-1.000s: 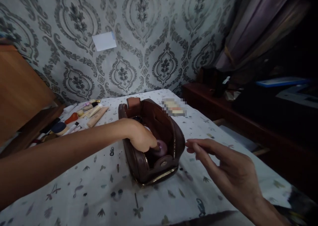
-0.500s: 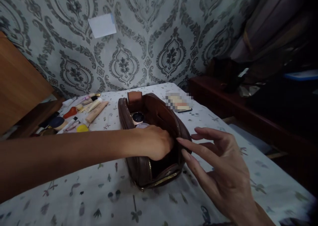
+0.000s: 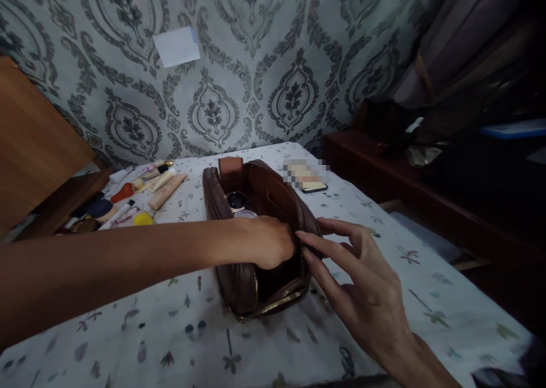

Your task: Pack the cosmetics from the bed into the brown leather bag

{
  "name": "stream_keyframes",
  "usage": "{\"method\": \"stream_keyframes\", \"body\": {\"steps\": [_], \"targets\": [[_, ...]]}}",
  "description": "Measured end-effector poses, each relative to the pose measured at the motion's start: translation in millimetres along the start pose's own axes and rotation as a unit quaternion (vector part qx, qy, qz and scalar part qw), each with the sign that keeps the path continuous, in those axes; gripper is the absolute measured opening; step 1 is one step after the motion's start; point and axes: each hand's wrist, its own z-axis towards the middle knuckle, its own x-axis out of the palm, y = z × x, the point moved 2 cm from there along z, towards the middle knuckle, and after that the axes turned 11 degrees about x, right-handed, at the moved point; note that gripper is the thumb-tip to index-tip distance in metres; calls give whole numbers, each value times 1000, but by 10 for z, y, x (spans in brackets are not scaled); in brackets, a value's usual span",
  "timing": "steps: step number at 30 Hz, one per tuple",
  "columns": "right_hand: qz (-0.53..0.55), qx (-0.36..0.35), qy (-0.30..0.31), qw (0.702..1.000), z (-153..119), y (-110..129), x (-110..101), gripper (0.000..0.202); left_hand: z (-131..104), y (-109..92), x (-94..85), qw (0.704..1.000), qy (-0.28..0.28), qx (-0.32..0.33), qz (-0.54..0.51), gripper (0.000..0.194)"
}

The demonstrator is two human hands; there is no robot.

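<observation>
A brown leather bag (image 3: pixel 234 288) with a gold zipper stands unzipped on the bed-like surface. My left hand (image 3: pixel 273 243) reaches down into it from the left, its fingers hidden inside. At the bag's right rim, my right hand (image 3: pixel 367 280) grips the edge, thumb and index finger at the zipper side and other fingers behind the wall. Inside the bag, beyond my left hand, lie a round dark-topped container (image 3: pixel 236 201) and a round clear-looking item (image 3: pixel 245 213), partly covered by the hand.
Several makeup tubes and compacts lie at the left, among them a beige tube (image 3: pixel 168 192) and a yellow item (image 3: pixel 143 219). A phone (image 3: pixel 313 188), partly blurred out, lies behind the bag. The printed white sheet (image 3: pixel 170 348) covers the surface. A wooden panel (image 3: pixel 38 143) stands at left.
My right hand has shifted left and closed nearer on the bag's rim, and that side of the bag has moved slightly inward. My left hand stays inside the bag.
</observation>
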Motion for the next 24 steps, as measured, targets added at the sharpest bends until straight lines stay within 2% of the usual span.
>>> {"method": "stream_keyframes", "body": {"steps": [2,5,9,15,19,24], "targets": [[17,1,-3,1000,-23,-6,-23,31,-128,37,-110,999,38,-36,-5,16],[50,3,-15,999,-59,-22,-74,36,-379,184,-288,996,30,-81,-20,25],[66,17,-42,997,-85,-24,-122,37,-591,333,-340,992,107,-44,-43,25],[82,29,-48,995,-142,-38,-82,35,-511,269,-221,979,192,-1,-66,31],[85,26,-39,995,-204,-99,-42,34,-458,283,-175,979,196,23,-48,30],[82,35,-39,995,-252,-160,-17,37,-488,305,-164,982,178,12,-59,30]]}}
